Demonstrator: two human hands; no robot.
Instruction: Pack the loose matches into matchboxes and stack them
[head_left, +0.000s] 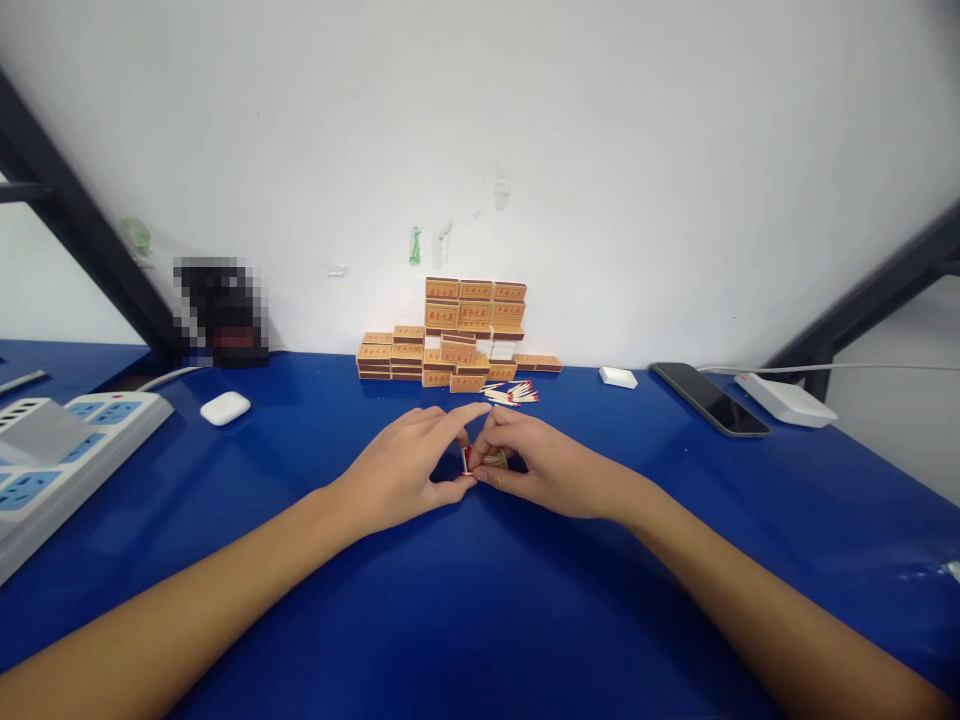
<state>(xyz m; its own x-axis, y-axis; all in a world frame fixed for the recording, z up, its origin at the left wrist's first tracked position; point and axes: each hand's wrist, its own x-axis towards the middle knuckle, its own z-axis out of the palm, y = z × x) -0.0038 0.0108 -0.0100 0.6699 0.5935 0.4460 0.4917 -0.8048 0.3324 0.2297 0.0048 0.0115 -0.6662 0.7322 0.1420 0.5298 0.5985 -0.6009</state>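
Note:
Low over the blue table, a small matchbox tray (466,461) with red match heads at its left end sits between my hands. My left hand (401,465) holds that end between thumb and fingers, the index finger arched over the top. From the other side my right hand (559,465) has thumb and fingertips pinched at the matches (495,459) in the tray. The fingers partly cover the tray. Just behind my hands lies a loose pile of red-tipped matches (517,393), in front of a stack of yellow matchboxes (474,314) against the wall.
At the left are a white power strip (82,440) and a white earphone case (225,407); a blurred dark object (225,310) stands behind. To the right lie a small white piece (618,377), a phone (705,398) and a white cabled box (786,400). Dark slanted bars flank the table.

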